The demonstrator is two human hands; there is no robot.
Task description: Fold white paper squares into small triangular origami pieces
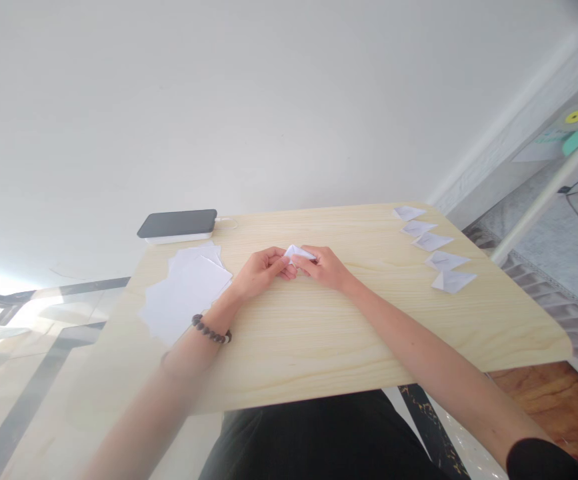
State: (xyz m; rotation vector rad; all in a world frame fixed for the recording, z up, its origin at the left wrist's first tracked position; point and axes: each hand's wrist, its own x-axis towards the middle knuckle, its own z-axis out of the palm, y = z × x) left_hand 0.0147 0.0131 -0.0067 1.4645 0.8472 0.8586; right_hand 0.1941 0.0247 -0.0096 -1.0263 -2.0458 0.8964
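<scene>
Over the middle of the table, a small piece of folded white paper [299, 252] is held between both hands. My left hand [263, 272] grips its left end, thumb in front and fingers behind. On the other end, my right hand [325, 265] pinches it with the thumb on the near face. The paper shows creased, pointed edges; its lower part is hidden by the fingers. A loose pile of white paper sheets [183, 290] lies left of my left hand, near the beaded bracelet [211, 329] on that wrist.
Several folded white paper pieces [449, 260] stand in a row along the right side of the wooden table [309, 347]. At the back left, a dark phone [177, 223] rests on a white block with a cable. A wall [279, 120] rises behind the table.
</scene>
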